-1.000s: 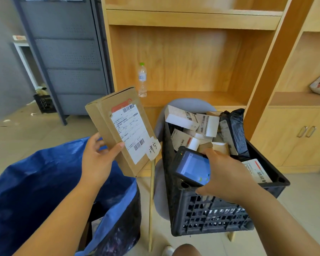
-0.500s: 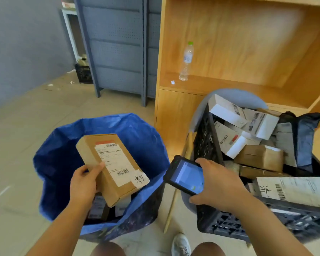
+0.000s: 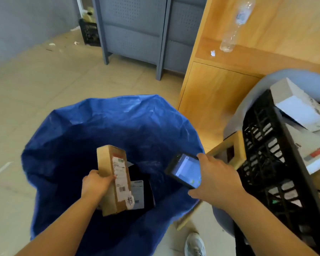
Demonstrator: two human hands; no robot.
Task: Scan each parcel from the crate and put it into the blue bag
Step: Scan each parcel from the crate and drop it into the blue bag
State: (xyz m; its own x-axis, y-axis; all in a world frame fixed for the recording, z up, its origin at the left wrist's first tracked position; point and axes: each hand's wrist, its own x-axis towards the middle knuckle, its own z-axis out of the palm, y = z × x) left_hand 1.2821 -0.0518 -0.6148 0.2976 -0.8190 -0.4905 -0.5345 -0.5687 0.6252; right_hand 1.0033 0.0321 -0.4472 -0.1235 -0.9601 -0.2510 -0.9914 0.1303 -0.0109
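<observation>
My left hand (image 3: 95, 183) grips a brown cardboard parcel (image 3: 111, 180) with a white label, holding it on edge inside the mouth of the blue bag (image 3: 118, 122). Below it in the bag lie a black parcel (image 3: 140, 180) and a white label. A black handheld scanner (image 3: 186, 169) with a lit screen is held in my right hand (image 3: 214, 180) over the bag's right rim. At the right stands the black crate (image 3: 266, 163), holding several white and brown parcels (image 3: 296, 106).
The crate sits on a grey-blue chair (image 3: 251, 100) with a wooden frame. Behind it is a wooden shelf unit (image 3: 220, 85) carrying a clear plastic bottle (image 3: 235, 28). A grey metal cabinet (image 3: 137, 30) stands farther back. My shoe (image 3: 195, 244) is beside the bag on the tiled floor.
My left hand has lowered the brown parcel from chest height into the blue bag, turning it on edge. My view swung left and down. The scanner moved with my right hand away from the crate.
</observation>
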